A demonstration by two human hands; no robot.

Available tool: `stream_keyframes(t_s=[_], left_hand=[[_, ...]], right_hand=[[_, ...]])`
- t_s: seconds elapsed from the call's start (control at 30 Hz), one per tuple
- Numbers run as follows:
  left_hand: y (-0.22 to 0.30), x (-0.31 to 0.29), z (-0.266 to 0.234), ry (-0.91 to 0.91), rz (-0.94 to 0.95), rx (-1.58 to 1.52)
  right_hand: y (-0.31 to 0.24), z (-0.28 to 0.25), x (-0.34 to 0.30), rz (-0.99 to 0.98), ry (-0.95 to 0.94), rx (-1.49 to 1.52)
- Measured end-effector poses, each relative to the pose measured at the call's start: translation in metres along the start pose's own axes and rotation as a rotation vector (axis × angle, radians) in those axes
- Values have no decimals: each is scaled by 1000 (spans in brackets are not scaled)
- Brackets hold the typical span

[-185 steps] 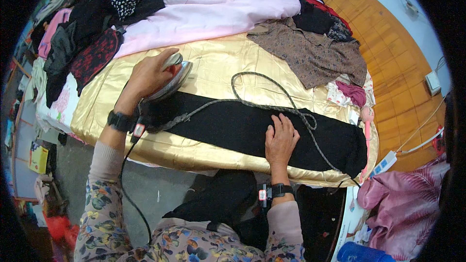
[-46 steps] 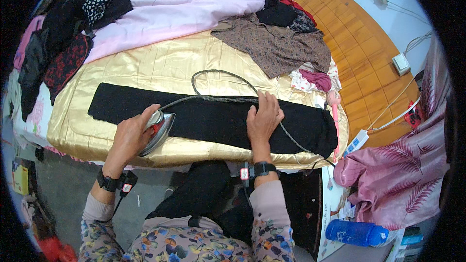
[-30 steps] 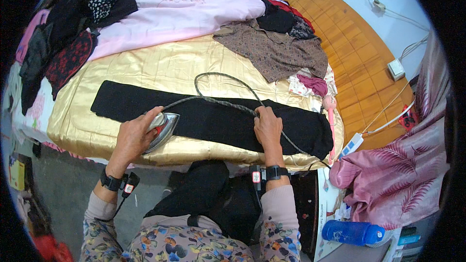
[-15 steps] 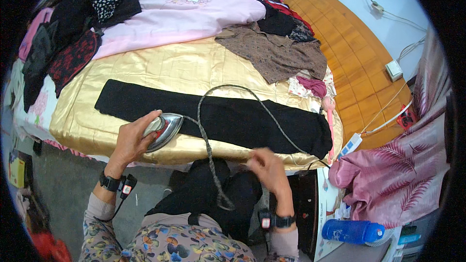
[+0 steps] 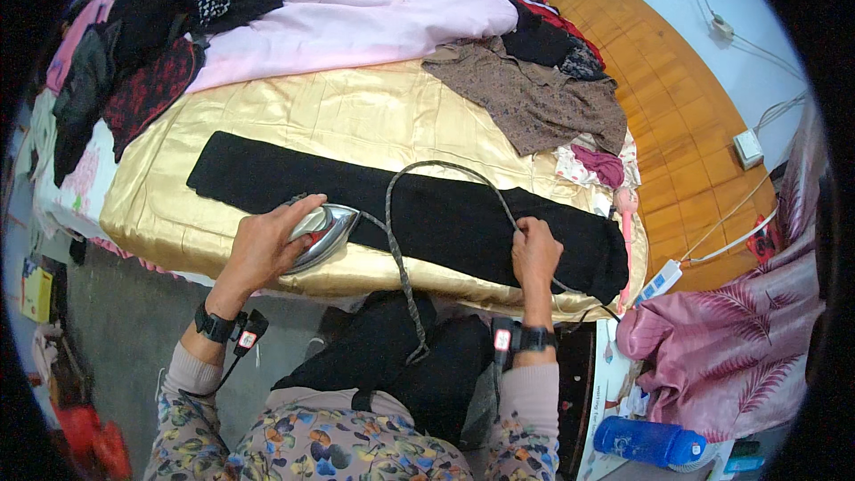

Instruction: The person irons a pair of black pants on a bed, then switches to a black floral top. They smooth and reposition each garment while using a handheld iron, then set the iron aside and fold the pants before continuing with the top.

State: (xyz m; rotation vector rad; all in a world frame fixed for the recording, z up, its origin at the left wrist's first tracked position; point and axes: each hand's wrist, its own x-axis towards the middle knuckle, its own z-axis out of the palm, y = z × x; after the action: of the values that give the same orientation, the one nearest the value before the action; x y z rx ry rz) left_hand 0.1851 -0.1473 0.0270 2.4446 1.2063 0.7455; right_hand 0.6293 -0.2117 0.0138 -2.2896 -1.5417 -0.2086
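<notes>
A long black cloth (image 5: pixel 463 223) lies flat on the shiny gold cover (image 5: pixel 347 111) of the bed. An iron (image 5: pixel 334 240) sits at its near edge, with its tip pointing to the right. The left hand (image 5: pixel 267 245) is wrapped around the iron's handle. I cannot tell how hard it presses.

The right hand (image 5: pixel 537 254) is over the right part of the black cloth. Its fingers are curled in, and they seem to pinch the gray cord (image 5: pixel 403 281).

A moment ago, the cord ran along the top of the black cloth. Now one loop hangs over the bed's edge, by the person's knees. Less cord lies on the black cloth, so it is probably less in the iron's way.

Farther back are a brown shirt (image 5: pixel 543 98) and a big pink cloth (image 5: pixel 356 18). A wooden headboard (image 5: pixel 659 89) stands to the right. A blue bottle (image 5: pixel 641 441) lies near the bottom right.
</notes>
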Motion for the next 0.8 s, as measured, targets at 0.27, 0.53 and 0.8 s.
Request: stream_keyframes(t_s=[0.27,0.53,0.8], left_hand=[[5,4,0,-46,-74,12],[12,10,-3,-97,-117,33],[8,11,-1,-51,-46,70]], right_hand=[[62,-105,-134,320,-447,831],[41,-72,-117,11,-180,330],[-62,5,-57,-244,-194,33]])
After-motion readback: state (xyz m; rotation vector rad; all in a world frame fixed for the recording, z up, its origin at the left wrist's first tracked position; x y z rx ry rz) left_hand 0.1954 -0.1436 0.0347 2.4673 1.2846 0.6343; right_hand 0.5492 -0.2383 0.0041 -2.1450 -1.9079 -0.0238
